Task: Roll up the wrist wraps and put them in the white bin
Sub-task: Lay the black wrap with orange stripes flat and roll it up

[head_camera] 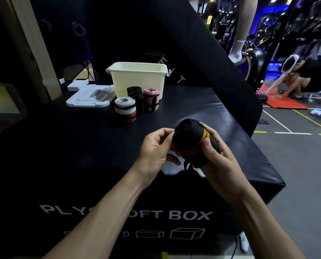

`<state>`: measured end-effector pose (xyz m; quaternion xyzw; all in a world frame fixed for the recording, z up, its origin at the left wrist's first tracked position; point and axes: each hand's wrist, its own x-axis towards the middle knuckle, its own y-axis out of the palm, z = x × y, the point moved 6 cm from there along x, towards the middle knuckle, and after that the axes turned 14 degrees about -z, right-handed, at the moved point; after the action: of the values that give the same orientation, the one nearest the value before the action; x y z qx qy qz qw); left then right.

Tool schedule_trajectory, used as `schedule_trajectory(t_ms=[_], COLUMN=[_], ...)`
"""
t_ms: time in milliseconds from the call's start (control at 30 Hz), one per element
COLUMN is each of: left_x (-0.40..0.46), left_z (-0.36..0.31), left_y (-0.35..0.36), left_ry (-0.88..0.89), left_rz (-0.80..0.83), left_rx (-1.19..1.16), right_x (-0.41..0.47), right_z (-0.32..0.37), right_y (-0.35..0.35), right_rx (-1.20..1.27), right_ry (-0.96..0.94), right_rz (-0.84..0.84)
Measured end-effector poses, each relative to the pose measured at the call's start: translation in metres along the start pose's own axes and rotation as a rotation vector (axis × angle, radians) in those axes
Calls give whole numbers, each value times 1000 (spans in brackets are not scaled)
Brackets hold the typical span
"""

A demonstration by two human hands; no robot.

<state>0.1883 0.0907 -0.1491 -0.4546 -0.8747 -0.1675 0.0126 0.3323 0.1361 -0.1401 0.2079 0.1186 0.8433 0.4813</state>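
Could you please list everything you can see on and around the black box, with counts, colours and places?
wrap in the hands: one, black with an orange stripe, rolled, held above the box.
rolled wraps: about four, white-and-red, black, pink, standing in front of the bin.
bin: one, white, far side of the box.
lid: one, white, left of the bin.
box: one, black, padded, white lettering.
mat: one, red, on the floor, right.
left hand: grip on the wrap's left end.
right hand: grip round the wrap.
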Motion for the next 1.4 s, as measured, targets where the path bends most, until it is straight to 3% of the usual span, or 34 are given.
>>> schedule_trajectory(t_ms=[333, 633, 833, 1100, 1200, 1267, 1333, 1400], left_x=[-3, -2, -1, -3, 2, 9, 12, 9], left_z=[6, -1, 1, 10, 11, 4, -7, -13], left_y=[3, 0, -4, -5, -9, -13, -15, -9], left_ry=[-60, 61, -36, -113, 0, 115, 139, 137], left_rz=[43, 211, 338, 521, 474, 318, 162, 208], left_rx=[-2, 169, 199, 325, 497, 552, 463, 402], right_x=[0, -6, -13, -14, -7, -6, -4, -4], right_z=[1, -10, -10, -10, -16, -20, -22, -23], right_y=[-2, 0, 8, 10, 1, -1, -1, 1], right_rx=[74, 45, 44, 90, 72, 82, 92, 69], right_ry=[102, 315, 321, 422, 446, 458, 460, 462], right_rz=[-37, 20, 100, -50, -120, -171, -194, -181])
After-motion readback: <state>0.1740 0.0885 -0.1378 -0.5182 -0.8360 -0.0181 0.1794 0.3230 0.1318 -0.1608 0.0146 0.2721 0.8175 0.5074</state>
